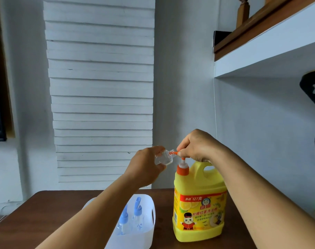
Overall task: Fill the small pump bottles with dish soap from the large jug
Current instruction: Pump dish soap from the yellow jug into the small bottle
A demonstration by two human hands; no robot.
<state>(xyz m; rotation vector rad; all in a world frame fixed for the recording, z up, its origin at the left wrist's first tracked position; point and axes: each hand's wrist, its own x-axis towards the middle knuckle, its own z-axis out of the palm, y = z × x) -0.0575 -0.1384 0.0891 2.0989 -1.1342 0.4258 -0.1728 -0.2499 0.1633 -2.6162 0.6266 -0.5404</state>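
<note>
Dish soap is sitting in the one large yellow jug (198,209), which is standing upright on the brown counter (67,203) directly below the right hand (198,146). That hand's grip is curled over the orange pump head (178,153) and pressing on it. Just left of that grip, the left hand (146,164) is clamped around one clear small bottle (164,158), tilted so its open neck is meeting the spout tip. To do this step well, the person should be keeping the neck snug against the spout and pressing in slow, full strokes, since thick soap may string and dribble down the outside; whether any is flowing now, I cannot tell. Below the left grip, one white caddy (149,209) is holding two more pump bottles (123,221) with blue tops, making three small bottles in all.
</note>
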